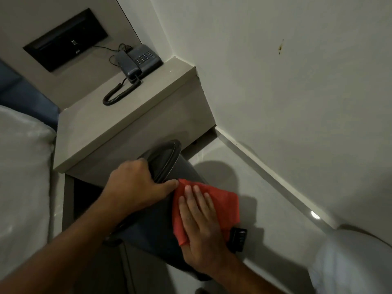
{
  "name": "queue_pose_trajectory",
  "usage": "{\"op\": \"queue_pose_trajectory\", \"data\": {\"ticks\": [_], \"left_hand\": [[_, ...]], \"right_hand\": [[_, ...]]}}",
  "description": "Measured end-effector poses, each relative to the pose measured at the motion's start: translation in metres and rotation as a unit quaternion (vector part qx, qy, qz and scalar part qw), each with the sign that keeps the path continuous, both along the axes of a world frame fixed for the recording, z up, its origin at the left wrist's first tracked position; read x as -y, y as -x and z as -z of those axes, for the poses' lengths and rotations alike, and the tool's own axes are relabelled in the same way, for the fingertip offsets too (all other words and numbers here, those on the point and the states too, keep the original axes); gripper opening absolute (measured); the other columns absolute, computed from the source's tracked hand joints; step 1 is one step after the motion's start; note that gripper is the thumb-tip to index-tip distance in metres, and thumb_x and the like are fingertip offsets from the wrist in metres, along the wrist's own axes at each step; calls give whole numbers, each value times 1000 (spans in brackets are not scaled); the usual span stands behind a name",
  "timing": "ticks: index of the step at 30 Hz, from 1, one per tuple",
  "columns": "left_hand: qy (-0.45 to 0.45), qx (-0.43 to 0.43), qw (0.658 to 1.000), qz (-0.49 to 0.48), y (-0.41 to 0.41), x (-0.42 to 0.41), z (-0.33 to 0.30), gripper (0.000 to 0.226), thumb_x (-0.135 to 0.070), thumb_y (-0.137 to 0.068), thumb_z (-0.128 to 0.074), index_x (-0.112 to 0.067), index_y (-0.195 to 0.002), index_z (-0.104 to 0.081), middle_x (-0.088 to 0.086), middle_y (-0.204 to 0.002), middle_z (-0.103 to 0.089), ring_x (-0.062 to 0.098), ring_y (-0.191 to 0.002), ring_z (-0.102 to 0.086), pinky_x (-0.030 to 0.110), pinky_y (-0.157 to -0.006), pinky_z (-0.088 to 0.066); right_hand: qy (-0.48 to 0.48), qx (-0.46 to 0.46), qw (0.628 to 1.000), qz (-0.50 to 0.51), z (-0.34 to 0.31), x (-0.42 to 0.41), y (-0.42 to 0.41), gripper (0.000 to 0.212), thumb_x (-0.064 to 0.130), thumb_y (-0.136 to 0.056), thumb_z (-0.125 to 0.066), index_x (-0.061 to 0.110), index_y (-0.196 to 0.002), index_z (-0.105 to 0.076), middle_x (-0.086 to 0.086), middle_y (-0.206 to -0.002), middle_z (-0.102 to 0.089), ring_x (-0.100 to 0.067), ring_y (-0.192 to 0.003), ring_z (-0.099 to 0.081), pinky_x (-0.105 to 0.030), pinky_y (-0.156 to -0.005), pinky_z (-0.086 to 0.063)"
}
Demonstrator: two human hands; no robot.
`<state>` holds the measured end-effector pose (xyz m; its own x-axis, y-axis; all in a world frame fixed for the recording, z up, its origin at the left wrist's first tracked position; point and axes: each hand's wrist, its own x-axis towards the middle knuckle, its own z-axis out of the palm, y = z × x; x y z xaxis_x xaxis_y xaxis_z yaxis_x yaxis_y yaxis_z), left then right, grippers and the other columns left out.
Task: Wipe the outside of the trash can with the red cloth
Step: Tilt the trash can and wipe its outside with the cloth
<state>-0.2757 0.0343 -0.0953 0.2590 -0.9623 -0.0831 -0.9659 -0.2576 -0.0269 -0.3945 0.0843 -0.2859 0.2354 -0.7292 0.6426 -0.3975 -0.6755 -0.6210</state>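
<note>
A dark grey trash can (157, 228) is tilted in front of the bedside table, its black rim toward the table. My left hand (133, 185) grips that rim at the near side. My right hand (199, 225) lies flat, fingers spread, pressing the red cloth (222, 206) against the can's outer side wall. A black pedal (238, 238) sticks out at the can's base, just right of my right hand. The lower part of the can is hidden behind my right forearm.
A beige bedside table (118, 122) with a dark corded phone (140, 59) stands behind the can. A bed with white bedding (23, 166) is on the left. White walls (275, 81) and a skirting board close the right side. White fabric (356, 262) is at the lower right.
</note>
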Motion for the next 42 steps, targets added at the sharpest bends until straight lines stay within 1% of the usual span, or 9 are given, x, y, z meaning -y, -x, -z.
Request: {"op": "queue_pose_trajectory", "data": {"ticks": [5, 9, 14, 22, 29, 33, 37, 40, 42], "left_hand": [[77, 42, 995, 37, 12, -7, 1, 37, -59, -74, -62, -23, -71, -54, -6, -54, -55, 5, -41, -53, 14, -35, -36], [127, 13, 983, 129, -14, -32, -2, 30, -51, -81, -59, -22, -87, -59, -9, -63, -59, 1, -45, -55, 12, -41, -42], [171, 42, 961, 214, -39, -56, 30, 67, -38, -84, -55, 19, -119, -56, 34, -98, -70, 33, -67, -73, 35, -59, -60], [147, 110, 947, 265, -56, -75, 46, 74, -46, -99, -36, 24, -120, -51, 45, -117, -57, 41, -73, -73, 43, -66, -59], [142, 66, 948, 276, -56, -71, 46, 62, -37, -91, -53, 11, -129, -42, 40, -130, -51, 33, -75, -73, 41, -68, -61], [146, 52, 947, 280, -60, -73, 43, 64, -40, -91, -54, 10, -129, -45, 37, -132, -51, 26, -74, -72, 31, -72, -57], [180, -31, 952, 246, -60, -78, 40, 71, -49, -84, -60, 10, -123, -58, 23, -131, -58, 17, -103, -67, 14, -95, -48], [232, -88, 960, 127, -38, -56, 27, 60, -66, -73, -63, -12, -101, -66, 4, -101, -73, 12, -82, -71, 22, -70, -58], [208, -13, 977, 35, -27, -28, 17, 63, -84, -71, -48, -22, -81, -56, -9, -68, -65, 5, -54, -62, 21, -44, -47]], "right_hand": [[1, -39, 997, 62, 28, -12, 5, 67, 47, -99, -44, 28, -159, -20, -14, -167, -16, -52, -148, -16, -74, -113, -16], [12, -42, 996, 80, 17, 7, -8, 64, 50, -99, -44, 32, -157, -26, -17, -166, -18, -54, -147, -18, -76, -111, -14], [-13, -31, 988, 150, 2, 49, -9, 53, 41, -97, -48, 29, -147, -41, -16, -158, -38, -48, -145, -30, -74, -107, -23], [-47, -69, 996, 38, -26, 70, -12, 71, 51, -91, -52, 35, -156, -27, 1, -165, -27, -33, -151, -22, -62, -115, -17], [-336, 4, 917, 216, -1, 96, 50, 62, 52, -95, -32, 23, -149, -43, -7, -153, -49, -36, -141, -40, -61, -113, -28], [-187, 26, 978, 85, -49, 74, 3, 53, 56, -100, -29, 38, -149, -37, 4, -158, -41, -28, -146, -32, -57, -117, -19], [-120, -11, 991, 49, -31, 53, 15, 55, 55, -101, -29, 32, -150, -40, 0, -160, -38, -32, -147, -32, -62, -113, -25], [-115, -20, 991, 60, -18, 52, 27, 55, 56, -102, -28, 35, -153, -33, 1, -161, -35, -31, -148, -30, -61, -113, -25], [-97, -34, 994, 35, -9, 42, 28, 58, 59, -100, -30, 39, -154, -28, 4, -164, -30, -28, -151, -23, -61, -116, -21]]}}
